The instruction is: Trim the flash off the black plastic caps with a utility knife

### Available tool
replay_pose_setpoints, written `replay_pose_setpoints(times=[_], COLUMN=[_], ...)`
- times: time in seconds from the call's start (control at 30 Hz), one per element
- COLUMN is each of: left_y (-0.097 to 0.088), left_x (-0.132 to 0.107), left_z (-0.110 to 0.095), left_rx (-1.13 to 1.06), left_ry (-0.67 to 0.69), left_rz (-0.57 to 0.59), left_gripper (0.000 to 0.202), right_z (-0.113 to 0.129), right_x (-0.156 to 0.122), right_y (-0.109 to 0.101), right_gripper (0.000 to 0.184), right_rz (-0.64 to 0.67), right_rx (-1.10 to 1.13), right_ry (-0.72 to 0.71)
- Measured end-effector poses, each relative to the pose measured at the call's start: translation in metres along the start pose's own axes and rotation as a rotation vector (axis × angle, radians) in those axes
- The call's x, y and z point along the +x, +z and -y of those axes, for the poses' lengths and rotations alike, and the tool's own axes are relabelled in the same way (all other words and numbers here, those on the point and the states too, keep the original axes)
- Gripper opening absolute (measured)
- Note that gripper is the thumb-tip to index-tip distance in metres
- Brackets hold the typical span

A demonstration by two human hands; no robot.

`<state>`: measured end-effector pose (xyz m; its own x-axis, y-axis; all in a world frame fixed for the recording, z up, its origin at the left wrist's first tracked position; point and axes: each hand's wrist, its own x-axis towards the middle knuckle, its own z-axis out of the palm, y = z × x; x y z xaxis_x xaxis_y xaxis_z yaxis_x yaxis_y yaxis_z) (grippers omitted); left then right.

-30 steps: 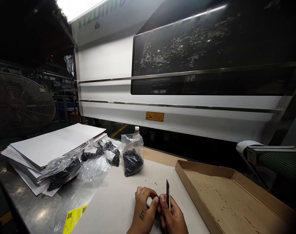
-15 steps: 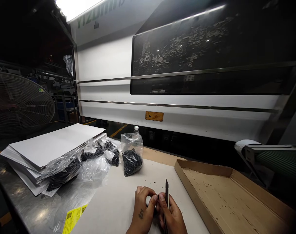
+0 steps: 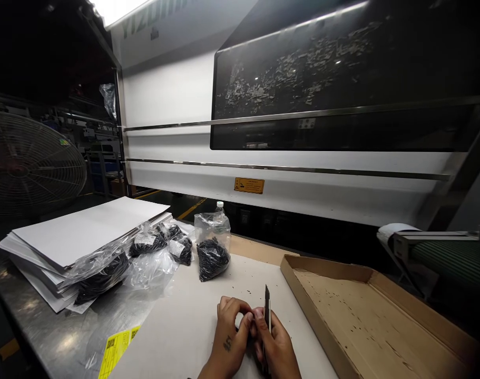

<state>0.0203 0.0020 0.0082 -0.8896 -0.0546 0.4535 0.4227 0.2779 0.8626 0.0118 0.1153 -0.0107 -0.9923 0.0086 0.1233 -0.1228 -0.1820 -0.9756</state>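
Low in the view, my left hand (image 3: 226,337) is closed in a pinch, thumb against fingertips, right beside the other hand's fingertips. Whatever it pinches is too small and hidden to name; a bit of dark material shows below the fingers. My right hand (image 3: 277,342) is wrapped round a utility knife (image 3: 267,305), its dark pointed blade standing upright. Both hands hover over a pale sheet (image 3: 176,326) on the table. Beyond them a clear plastic bag of small black parts (image 3: 212,258) stands upright, with dark crumbs scattered before it.
A shallow cardboard tray (image 3: 342,305) with dark scraps lies at right. To the left are more bagged black parts (image 3: 101,276), a stack of white sheets (image 3: 93,226) and a yellow label (image 3: 117,350). A bottle (image 3: 219,206), a large machine (image 3: 168,105) and a fan (image 3: 30,163) stand behind.
The whole view has shifted slightly, with the scene a little higher and further left. Both hands keep nearly the same pose, and the knife stays in my right hand.
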Motion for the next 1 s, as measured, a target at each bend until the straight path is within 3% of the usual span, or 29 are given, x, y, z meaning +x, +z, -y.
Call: replay_pose_setpoints(times=[0.4,1.0], left_y=[-0.0011,0.0022], left_x=[-0.0014,-0.0006], left_z=[-0.0039,0.0042], left_rx=[-0.002,0.079], left_ry=[0.011,-0.073], left_rz=[-0.016,-0.005], left_gripper=[0.015,0.028], right_z=[-0.0067,0.0007], right_x=[0.0011,-0.0014], right_y=[-0.005,0.0026], right_gripper=[0.05,0.05], right_rz=[0.066,0.01], right_rx=[-0.022,0.038], right_ry=[0.022,0.004])
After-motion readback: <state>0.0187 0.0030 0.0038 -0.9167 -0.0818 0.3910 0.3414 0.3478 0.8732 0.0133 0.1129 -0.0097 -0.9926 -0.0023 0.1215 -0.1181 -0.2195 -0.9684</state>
